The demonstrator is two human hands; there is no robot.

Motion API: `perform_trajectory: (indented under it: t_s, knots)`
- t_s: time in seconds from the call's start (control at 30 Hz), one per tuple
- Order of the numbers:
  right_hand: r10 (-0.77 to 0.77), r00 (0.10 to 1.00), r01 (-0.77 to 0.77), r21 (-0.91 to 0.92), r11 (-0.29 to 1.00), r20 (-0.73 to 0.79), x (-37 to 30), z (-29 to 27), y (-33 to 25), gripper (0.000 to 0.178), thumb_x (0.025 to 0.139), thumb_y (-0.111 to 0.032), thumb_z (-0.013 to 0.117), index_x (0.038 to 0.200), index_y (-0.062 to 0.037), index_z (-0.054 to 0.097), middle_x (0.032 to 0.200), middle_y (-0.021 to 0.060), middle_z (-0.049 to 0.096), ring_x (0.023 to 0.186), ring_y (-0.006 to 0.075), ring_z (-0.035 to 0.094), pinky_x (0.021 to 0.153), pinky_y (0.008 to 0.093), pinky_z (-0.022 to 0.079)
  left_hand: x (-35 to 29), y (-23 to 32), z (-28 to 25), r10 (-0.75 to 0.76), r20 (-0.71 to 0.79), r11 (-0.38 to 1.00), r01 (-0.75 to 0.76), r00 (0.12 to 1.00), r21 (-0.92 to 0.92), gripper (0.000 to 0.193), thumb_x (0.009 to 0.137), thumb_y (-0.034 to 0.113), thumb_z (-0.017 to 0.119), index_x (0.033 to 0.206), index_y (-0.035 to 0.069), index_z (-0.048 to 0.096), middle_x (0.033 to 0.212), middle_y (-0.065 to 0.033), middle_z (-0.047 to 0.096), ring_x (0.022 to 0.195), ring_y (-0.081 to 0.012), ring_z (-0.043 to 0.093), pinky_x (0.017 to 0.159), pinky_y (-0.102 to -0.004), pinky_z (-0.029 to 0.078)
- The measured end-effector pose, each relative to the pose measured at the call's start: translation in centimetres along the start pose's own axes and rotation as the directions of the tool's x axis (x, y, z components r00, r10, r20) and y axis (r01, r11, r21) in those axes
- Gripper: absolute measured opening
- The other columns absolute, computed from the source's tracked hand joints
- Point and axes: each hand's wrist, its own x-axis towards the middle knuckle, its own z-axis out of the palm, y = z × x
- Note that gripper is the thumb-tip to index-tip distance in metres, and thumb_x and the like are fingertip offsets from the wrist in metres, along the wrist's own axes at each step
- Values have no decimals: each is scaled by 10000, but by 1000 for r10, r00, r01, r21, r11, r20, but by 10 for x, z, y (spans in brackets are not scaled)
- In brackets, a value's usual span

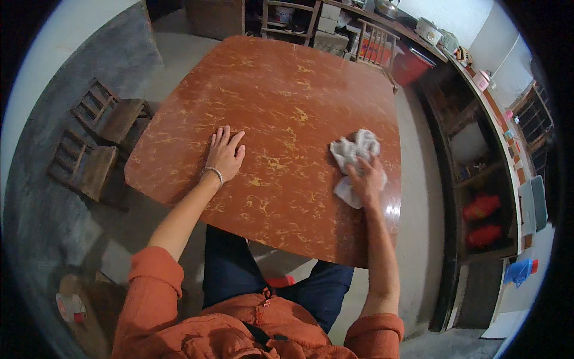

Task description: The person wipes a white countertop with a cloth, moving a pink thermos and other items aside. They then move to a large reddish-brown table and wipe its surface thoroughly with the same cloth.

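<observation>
A reddish-brown table with yellow marbled streaks stretches out in front of me. My left hand lies flat on its left part, fingers spread, holding nothing. On the right side, close to the table's edge, my right hand presses down on a crumpled white-grey cloth. The cloth bunches out beyond my fingertips and to the left of my palm. My right fingers are slightly blurred, and the parts of the cloth under them are hidden.
Two wooden chairs stand left of the table. Along the right runs a long counter with open shelves holding red bundles. Another chair and a red bin are at the far right corner.
</observation>
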Motion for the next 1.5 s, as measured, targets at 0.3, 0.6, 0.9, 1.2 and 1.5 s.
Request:
perform_trajectory:
  t_s: [0.3,0.6,0.9,1.2,1.5]
  knots:
    - [-412,862,317,321,892,294,-126,-59,-88,312,696,-261,739,979,-144,683,1302,140,505,1206,375,463,988,506,373,-6,-9,2,0,0,1000,0,1000,14,448,966,290,418,1380,120,424,1469,-260,274,1377,-415,212,1149,-481,162]
    - [93,992,-96,28,995,79,-106,-87,31,338,747,-199,701,1051,-55,671,1320,204,490,1192,393,476,983,473,390,-3,-2,-2,-34,38,999,33,999,29,453,971,295,406,1387,117,413,1480,-253,255,1391,-399,191,1149,-490,161]
    - [-157,953,132,110,985,261,-129,-91,-23,336,715,-218,728,1024,-90,693,1319,206,488,1225,396,447,1021,498,348,-3,-12,4,-14,10,999,14,1000,41,454,967,293,411,1393,134,415,1483,-247,259,1386,-398,209,1151,-475,158]
    - [167,985,-163,-73,984,52,-57,-67,51,360,824,-282,638,1113,-69,649,1360,216,442,1208,398,442,994,464,382,-3,-1,1,-30,19,999,29,999,44,450,961,285,427,1378,117,430,1477,-246,271,1377,-409,222,1148,-468,170]
    - [-489,867,456,243,856,96,-21,49,-82,355,729,-305,720,1019,-104,683,1218,211,513,1140,395,475,986,497,366,-1,-14,1,-28,16,999,28,999,29,445,962,301,425,1374,134,436,1475,-244,278,1386,-395,212,1152,-460,166]
